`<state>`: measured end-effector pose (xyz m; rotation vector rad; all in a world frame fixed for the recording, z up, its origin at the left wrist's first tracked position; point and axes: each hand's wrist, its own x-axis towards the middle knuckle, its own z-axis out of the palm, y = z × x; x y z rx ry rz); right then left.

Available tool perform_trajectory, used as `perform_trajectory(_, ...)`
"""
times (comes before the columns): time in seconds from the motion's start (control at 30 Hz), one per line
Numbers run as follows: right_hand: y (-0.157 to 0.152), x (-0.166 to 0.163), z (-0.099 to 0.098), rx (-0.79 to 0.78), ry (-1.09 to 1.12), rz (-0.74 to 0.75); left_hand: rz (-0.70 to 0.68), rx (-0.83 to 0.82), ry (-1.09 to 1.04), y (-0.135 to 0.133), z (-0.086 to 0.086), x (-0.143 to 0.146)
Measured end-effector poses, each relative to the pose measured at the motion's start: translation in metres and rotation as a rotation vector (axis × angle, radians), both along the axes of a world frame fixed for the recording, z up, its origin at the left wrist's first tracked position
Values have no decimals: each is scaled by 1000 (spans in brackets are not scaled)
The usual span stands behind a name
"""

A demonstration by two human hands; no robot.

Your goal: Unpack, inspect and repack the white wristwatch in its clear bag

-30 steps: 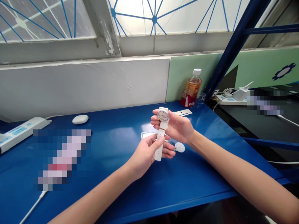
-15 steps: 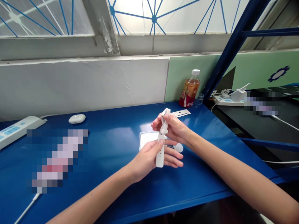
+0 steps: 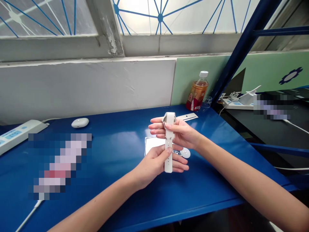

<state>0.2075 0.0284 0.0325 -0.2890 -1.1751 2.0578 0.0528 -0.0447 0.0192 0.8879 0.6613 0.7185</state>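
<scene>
The watch [image 3: 169, 142] is in the air in front of and to the left of the bottle [image 3: 196, 93], above the table [image 3: 116, 206], gripped by both hands at once. The right hand [image 3: 182, 132], on the bottle's near side, has its thumb pressed on the upper strap just beside the silver rim [image 3: 164, 120], the other fingers stretched out behind. The left hand [image 3: 158, 161], farther from the bottle, pinches the strap's holed tail [image 3: 168, 165] between thumb and fingers, and its free fingers fan toward the bottle's side. The strap hides most of the dial. Judging how far along the handling is: the watch is already off the table, its strap stretched out lengthwise, with the tail running down past the buckle [image 3: 169, 137]. Whether the tail is fastened there cannot be told. Left undone as things lie: neither hand has let go, and the watch is on neither wrist nor set down. Below the hands, in front of and left of the bottle, lie a white slab [image 3: 153, 142], partly covered, and a round disc [image 3: 185, 152]. The card [image 3: 190, 116] lies just in front of the bottle, the cup [image 3: 207, 102] just right of it, the earbud case [image 3: 80, 122] well to its left.
</scene>
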Motion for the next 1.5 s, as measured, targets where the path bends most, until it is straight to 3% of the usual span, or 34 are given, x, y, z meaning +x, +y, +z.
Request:
perform_trajectory(0.57,11,6,-10,35,-33,63,-19,79,40,-7,1,2)
perform_trajectory(0.77,12,5,-9,25,40,-118,58,42,-20,-2,4,-2)
perform_trajectory(0.87,14,4,-7,11,87,-240,87,112,-93,-1,8,-5)
perform_trajectory(1.1,15,-1,-4,-63,86,-356,255,243,27,-3,17,-2)
perform_trajectory(1.33,11,-3,-5,110,-17,-414,437,322,242,4,14,-5)
perform_trajectory(1.5,7,-3,-11,304,-159,-444,451,374,247,7,12,-6)
